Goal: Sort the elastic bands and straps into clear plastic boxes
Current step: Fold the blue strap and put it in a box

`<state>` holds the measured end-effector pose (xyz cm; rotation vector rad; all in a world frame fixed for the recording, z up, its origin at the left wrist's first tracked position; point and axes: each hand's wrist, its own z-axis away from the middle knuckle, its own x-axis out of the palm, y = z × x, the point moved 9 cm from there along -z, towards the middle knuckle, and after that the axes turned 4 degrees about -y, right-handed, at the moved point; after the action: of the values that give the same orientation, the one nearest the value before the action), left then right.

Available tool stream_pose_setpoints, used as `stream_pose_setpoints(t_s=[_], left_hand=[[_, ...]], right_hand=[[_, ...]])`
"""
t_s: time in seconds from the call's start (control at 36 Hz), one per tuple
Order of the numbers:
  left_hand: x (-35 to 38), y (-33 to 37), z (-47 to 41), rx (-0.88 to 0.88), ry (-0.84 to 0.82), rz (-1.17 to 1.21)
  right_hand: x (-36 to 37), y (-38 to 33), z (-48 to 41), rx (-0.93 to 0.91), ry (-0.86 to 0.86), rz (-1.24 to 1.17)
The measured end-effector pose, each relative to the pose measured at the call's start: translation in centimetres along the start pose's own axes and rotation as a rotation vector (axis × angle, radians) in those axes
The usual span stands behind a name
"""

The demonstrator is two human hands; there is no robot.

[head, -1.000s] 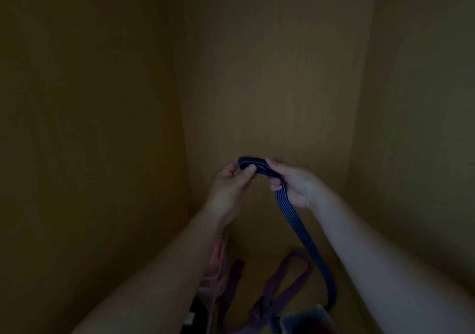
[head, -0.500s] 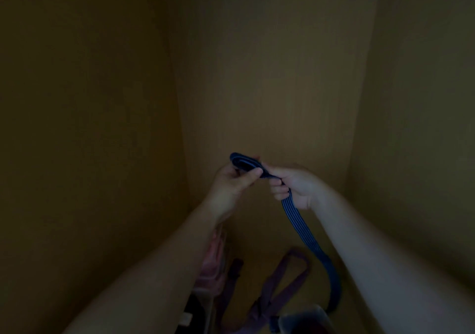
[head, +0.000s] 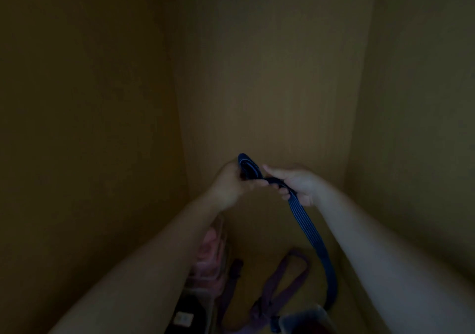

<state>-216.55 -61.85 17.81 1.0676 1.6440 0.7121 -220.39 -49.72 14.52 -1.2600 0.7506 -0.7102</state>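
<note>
Your two hands hold the blue striped strap (head: 305,220) up in front of the wooden back panel (head: 270,76). Its folded upper end points up and to the left. From there its long axis slopes down and to the right, ending in a loop near the bottom edge.

Your left hand (head: 228,187) has its fingers curled round the folded end. Your right hand (head: 300,183) grips the strap just beside it, fingers wrapped over the band.

The light is very dim and both hands are blurred, so you cannot count the folds. The loop's lowest part dips behind a clear box (head: 308,315), which is cut off by the frame, its contents unreadable. Under your left forearm, another clear box (head: 221,233) holds something pink. A purple strap (head: 285,279) lies on the cabinet floor between the boxes.
</note>
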Motion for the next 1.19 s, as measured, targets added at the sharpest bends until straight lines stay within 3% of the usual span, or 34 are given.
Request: stream_pose_setpoints(t_s=[0.17,0.25,0.33,0.42,0.53,0.61,0.78,0.94,1.19], left_hand=[[1.7,-0.5,0.0,-0.044,-0.278,-0.494],[2.3,-0.6,-0.1,-0.037,-0.349,-0.572],[2.3,-1.3,-0.1,-0.072,-0.368,-0.525],[1.4,-1.8,-0.4,-0.076,-0.251,-0.380],[0.2,-2.9,0.8,-0.084,0.000,0.282],[1.6,-3.6,1.5,-0.107,0.014,0.457],[0.9,-2.4,1.5,-0.001,0.184,0.526],[-0.5,-1.4,1.2,0.079,0.206,0.412],[-0.6,0.4,0.4,0.049,-0.045,0.022]], right_hand=[[0.1,-2.3,0.6,0.021,0.024,0.332],[0.2,-3.3,0.4,-0.058,0.029,0.410],[0.1,-3.5,0.3,-0.120,0.015,0.349],[-0.3,-3.3,0.3,-0.160,-0.029,0.177],[-0.7,-2.9,0.2,-0.196,-0.061,-0.052],[-0.2,-2.8,-0.1,-0.225,-0.084,-0.217],[1.4,-2.2,-0.2,-0.218,-0.122,-0.285],[0.3,-2.2,-0.2,-0.185,0.027,-0.101],[-0.5,-2.5,0.1,-0.092,0.054,0.098]])
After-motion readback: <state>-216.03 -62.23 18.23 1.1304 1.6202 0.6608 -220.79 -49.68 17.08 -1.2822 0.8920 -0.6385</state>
